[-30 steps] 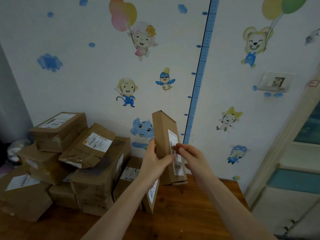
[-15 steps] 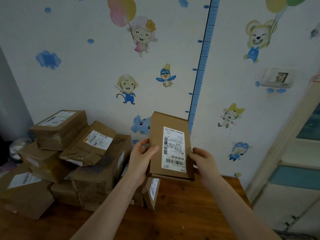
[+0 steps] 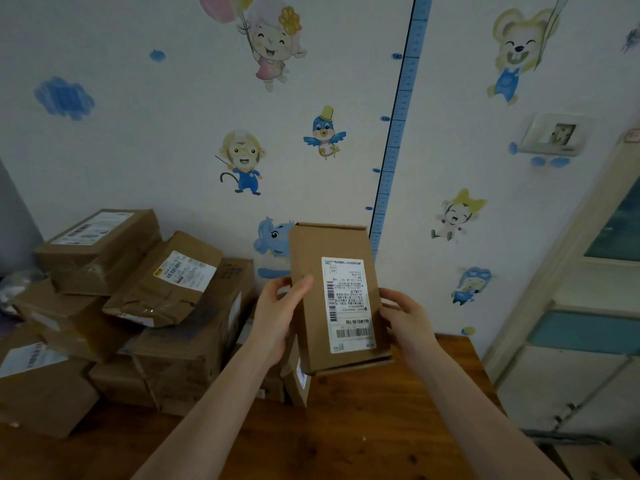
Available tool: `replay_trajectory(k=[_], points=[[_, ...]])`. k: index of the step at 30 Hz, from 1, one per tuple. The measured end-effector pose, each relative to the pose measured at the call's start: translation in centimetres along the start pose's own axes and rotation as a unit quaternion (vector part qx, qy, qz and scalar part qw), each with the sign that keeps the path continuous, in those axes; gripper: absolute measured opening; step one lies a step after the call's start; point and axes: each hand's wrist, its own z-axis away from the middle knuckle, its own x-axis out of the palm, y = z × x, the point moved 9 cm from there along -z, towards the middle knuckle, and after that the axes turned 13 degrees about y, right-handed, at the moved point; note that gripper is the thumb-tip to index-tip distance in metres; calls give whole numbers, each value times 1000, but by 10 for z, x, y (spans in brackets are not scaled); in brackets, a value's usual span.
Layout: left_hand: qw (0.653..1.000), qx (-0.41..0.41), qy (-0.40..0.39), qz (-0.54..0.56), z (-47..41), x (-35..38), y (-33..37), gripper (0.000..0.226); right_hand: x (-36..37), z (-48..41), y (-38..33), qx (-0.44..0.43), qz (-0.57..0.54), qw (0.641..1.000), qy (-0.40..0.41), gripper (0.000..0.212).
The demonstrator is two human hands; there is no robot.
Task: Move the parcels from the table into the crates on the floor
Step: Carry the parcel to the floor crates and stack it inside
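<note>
A slim brown cardboard parcel with a white shipping label facing me is held upright above the wooden table. My left hand grips its left edge, thumb across the front. My right hand grips its right edge. A heap of other brown parcels is stacked on the table's left half against the wall. A small parcel stands on edge just under the held one. No crate is in view.
The wall behind carries cartoon stickers and a blue height ruler. A wall socket sits at the right. A door frame and a pale cabinet stand beyond the table's right edge.
The parcel has turned from edge-on to label-facing and tilted a little toward me. Both hands shifted to its side edges, and the view has moved closer.
</note>
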Motion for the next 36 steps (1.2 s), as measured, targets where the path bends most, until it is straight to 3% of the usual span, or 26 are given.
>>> replay_trajectory(k=[3,8,13,17,22,26,32,36], points=[[1000,9,-2,1,-3,2,-2,14,0,-2,11,5,45,999,9,32],[998,-12,35,57,-9,-4,-7,24,6,2,45,108,9,994,-15,58],[996,-37,29,71,-21,-12,-10,59,-10,-6,62,137,-77,987,33,39],[992,-57,73,91,-30,-24,-22,56,-18,-8,82,188,-150,967,83,48],[980,-98,100,140,-30,-12,-54,47,-5,7,116,283,-164,944,45,24],[987,-98,105,71,-37,-8,-79,52,-12,1,140,301,-182,935,54,37],[987,-129,94,-29,-41,6,-106,57,-51,-21,167,318,-186,924,102,28],[975,-185,30,-122,-28,31,-133,40,-79,-44,188,342,-197,909,136,29]])
